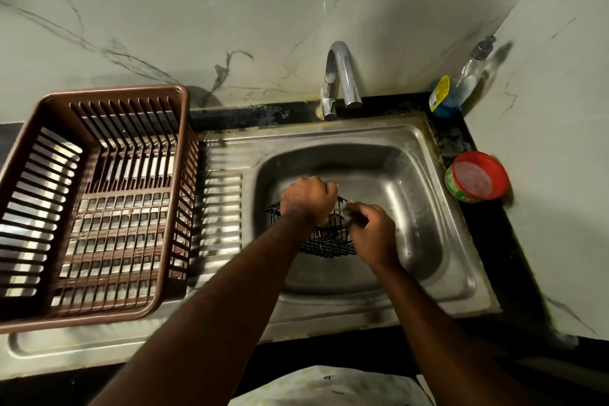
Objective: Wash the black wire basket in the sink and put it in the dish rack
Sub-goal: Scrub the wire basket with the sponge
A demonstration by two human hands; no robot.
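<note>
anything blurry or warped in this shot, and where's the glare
Head view: wide-angle bends the dish rack and counter edges; the right hand is motion-blurred at the black wire basket; glare streaks the sink basin and drainboard ridges; corners fall dark.

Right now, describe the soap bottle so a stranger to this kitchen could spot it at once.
Start at the steel sink and follow its back edge right, past the curved faucet, into the corner of the marble walls. The soap bottle leans there: clear plastic, grey pump top, blue liquid at the bottom, yellow label. Its neighbour, the red-lidded tub, is squat, opaque and nearer the viewer.
</note>
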